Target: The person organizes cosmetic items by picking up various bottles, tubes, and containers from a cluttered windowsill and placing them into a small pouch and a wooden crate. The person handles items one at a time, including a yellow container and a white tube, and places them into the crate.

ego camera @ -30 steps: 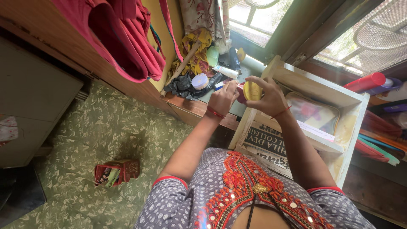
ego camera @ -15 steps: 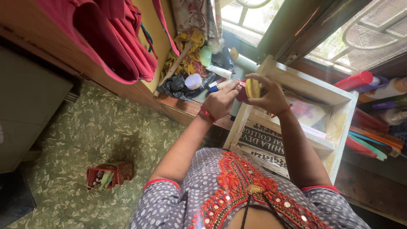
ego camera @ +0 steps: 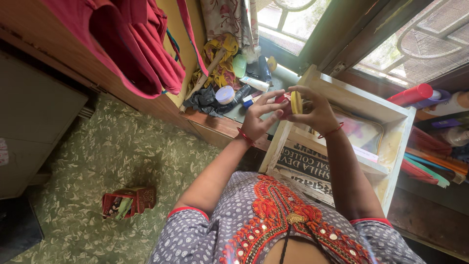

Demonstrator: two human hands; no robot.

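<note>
Two hands meet above the near corner of a pale wooden shelf (ego camera: pixel 391 115). The right hand (ego camera: pixel 315 110) holds a small round yellow lid (ego camera: pixel 296 102) edge-on, thumb on one side and fingers curled round the other. The left hand (ego camera: pixel 259 117) is spread wide, fingers fanned, its fingertips touching a small red jar (ego camera: pixel 281 100) that sits just left of the lid and against it; whether the jar is truly gripped or only steadied cannot be told. A red thread circles each wrist.

Behind the hands a ledge (ego camera: pixel 215 122) under the window carries clutter: a round white-lidded tub (ego camera: pixel 225 94), a white tube (ego camera: pixel 254 83), a pale green bottle (ego camera: pixel 239 65), a dark bottle lying down, black cloth and a yellow patterned cloth (ego camera: pixel 222 61). Pink garments (ego camera: pixel 141 44) hang at upper left. Inside the shelf lie a clear pouch (ego camera: pixel 361 132) and, lower, a folded newspaper (ego camera: pixel 303 164). To the right, beyond the shelf, are a red cylinder (ego camera: pixel 409 94) and a bundle of coloured sticks. Down on the green patterned floor (ego camera: pixel 112 151) stands a small red box (ego camera: pixel 128 200), well apart from the hands.
</note>
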